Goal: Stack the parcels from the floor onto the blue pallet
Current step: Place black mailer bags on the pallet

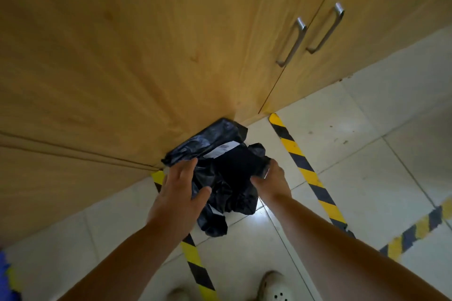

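A black plastic-wrapped parcel [220, 166] with a white label lies on the tiled floor against the foot of a wooden cabinet. My left hand [179, 190] rests on its left side, fingers spread and thumb pressed into the wrap. My right hand [271, 181] grips its right edge, fingers curled behind the plastic. A sliver of the blue pallet [6, 276] shows at the bottom left corner.
The wooden cabinet [146, 56] with two metal door handles [310, 34] fills the upper view. Yellow-black hazard tape [303, 171] runs in lines across the white floor tiles. My shoes [276, 288] stand at the bottom edge.
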Demonstrator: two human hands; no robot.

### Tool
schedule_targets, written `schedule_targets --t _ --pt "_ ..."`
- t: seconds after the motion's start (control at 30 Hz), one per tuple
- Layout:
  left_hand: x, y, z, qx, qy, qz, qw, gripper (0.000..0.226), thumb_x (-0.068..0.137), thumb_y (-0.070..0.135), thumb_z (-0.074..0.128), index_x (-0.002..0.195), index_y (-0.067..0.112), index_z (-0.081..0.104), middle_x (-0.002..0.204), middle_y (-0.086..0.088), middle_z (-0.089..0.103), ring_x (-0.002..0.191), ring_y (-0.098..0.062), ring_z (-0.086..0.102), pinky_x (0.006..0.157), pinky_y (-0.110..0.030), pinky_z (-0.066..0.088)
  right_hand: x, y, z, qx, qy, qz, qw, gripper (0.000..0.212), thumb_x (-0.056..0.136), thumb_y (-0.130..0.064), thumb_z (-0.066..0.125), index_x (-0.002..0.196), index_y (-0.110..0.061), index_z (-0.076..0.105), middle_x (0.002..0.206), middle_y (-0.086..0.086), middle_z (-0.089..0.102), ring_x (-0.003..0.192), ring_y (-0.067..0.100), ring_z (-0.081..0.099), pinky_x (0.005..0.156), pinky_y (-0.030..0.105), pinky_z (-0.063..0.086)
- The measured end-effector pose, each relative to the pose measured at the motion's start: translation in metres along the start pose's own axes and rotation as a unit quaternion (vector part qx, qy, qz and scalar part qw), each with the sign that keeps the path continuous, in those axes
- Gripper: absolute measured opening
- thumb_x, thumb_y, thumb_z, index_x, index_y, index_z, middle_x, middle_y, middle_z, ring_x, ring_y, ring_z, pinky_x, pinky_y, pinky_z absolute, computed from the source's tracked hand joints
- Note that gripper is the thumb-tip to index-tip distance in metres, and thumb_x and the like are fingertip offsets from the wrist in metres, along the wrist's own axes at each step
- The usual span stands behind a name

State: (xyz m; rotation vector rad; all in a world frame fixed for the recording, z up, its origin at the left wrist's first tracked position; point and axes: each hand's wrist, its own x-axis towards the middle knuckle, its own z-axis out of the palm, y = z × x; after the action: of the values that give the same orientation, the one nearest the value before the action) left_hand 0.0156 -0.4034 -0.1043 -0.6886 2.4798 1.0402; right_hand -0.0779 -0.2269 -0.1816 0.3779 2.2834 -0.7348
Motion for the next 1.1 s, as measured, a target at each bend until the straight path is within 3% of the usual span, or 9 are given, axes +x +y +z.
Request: schedule_targets --t 0.1,0.23,0.5,0.57,0.67,0.77,0.83,0.97,1.1 --pt "0.015 -0.008 0.018 0.001 0.009 -0.001 1.000 0.067 0.093 0.039 0.049 0.149 0.028 0.014 0.152 0.008 0.017 0.141 -0.014 0.020 0.106 -0.034 0.033 0.036 0.002 0.018 0.092 0.020 0.061 0.994 0.075 0.079 -0.027 0.070 0.136 -0.006 0.026 0.132 0.017 0.044 0.115 0.040 0.052 0.090 0.044 0.048" --pt "0.020 -0.018 0.033 -0.006 0.022 -0.017 1.000 0.067 0.093 0.038 0.050 0.149 0.026 0.015 0.152 0.007 0.019 0.141 -0.013 0.020 0.107 -0.033 0.032 0.063 0.006 0.032 0.194 0.013 0.118 0.974 0.064 0.079 -0.019 0.074 0.128 -0.002 0.035 0.122 0.018 0.053 0.111 0.037 0.055 0.084 0.035 0.046" --pt "0.003 -0.004 0.031 0.000 -0.002 -0.050 0.999 0.067 0.094 0.037 0.049 0.150 0.024 0.015 0.153 0.005 0.018 0.141 -0.016 0.020 0.107 -0.033 0.033 0.046 0.018 0.003 0.173 0.005 0.104 0.979 0.057 0.065 -0.034 0.081 0.110 -0.007 0.058 0.096 0.009 0.065 0.083 0.026 0.060 0.063 0.027 0.045" --pt "-0.002 0.011 0.024 0.000 -0.010 -0.055 0.998 0.067 0.094 0.036 0.049 0.150 0.025 0.013 0.153 0.004 0.018 0.141 -0.017 0.020 0.106 -0.034 0.033 0.035 0.018 -0.021 0.166 0.011 0.094 0.982 0.052 0.064 -0.034 0.081 0.104 -0.008 0.061 0.093 0.008 0.067 0.080 0.025 0.061 0.065 0.029 0.046" --pt "-0.015 0.040 0.009 0.007 -0.024 -0.061 0.998 0.067 0.095 0.036 0.048 0.150 0.026 0.011 0.153 0.005 0.016 0.141 -0.018 0.020 0.105 -0.035 0.034 0.010 0.011 -0.066 0.157 0.013 0.061 0.986 0.028 0.068 -0.026 0.080 0.084 -0.017 0.058 0.083 0.004 0.064 0.078 0.023 0.059 0.070 0.032 0.049" --pt "-0.030 0.069 -0.007 0.012 -0.041 -0.061 0.997 0.068 0.095 0.035 0.048 0.151 0.025 0.010 0.153 0.003 0.016 0.142 -0.017 0.018 0.106 -0.034 0.035 -0.023 -0.001 -0.112 0.128 0.005 0.016 0.992 0.024 0.071 -0.025 0.079 0.076 -0.021 0.056 0.071 -0.004 0.059 0.072 0.020 0.057 0.061 0.026 0.045" --pt "-0.044 0.093 -0.021 0.022 -0.050 -0.052 0.997 0.069 0.095 0.036 0.048 0.151 0.026 0.008 0.153 0.002 0.016 0.142 -0.018 0.017 0.106 -0.033 0.035 -0.050 -0.014 -0.139 0.102 0.007 -0.014 0.995 0.022 0.070 -0.028 0.079 0.077 -0.018 0.061 0.068 -0.005 0.061 0.072 0.022 0.060 0.055 0.024 0.042" --pt "-0.079 0.145 -0.058 0.014 -0.049 -0.045 0.998 0.072 0.094 0.036 0.050 0.151 0.025 0.007 0.152 -0.002 0.018 0.140 -0.020 0.022 0.105 -0.033 0.035 -0.118 -0.047 -0.197 0.051 0.007 -0.076 0.996 0.031 0.067 -0.029 0.078 0.088 -0.023 0.056 0.078 -0.008 0.062 0.080 0.018 0.060 0.065 0.025 0.045" --pt "-0.116 0.193 -0.099 -0.065 -0.063 -0.066 0.994 0.069 0.092 0.036 0.053 0.150 0.024 0.016 0.151 -0.006 0.030 0.135 -0.022 0.035 0.106 -0.039 0.037 -0.194 -0.080 -0.240 0.000 0.025 -0.168 0.986 0.065 0.061 -0.035 0.077 0.119 -0.025 0.050 0.093 -0.012 0.064 0.090 0.015 0.064 0.073 0.028 0.053"
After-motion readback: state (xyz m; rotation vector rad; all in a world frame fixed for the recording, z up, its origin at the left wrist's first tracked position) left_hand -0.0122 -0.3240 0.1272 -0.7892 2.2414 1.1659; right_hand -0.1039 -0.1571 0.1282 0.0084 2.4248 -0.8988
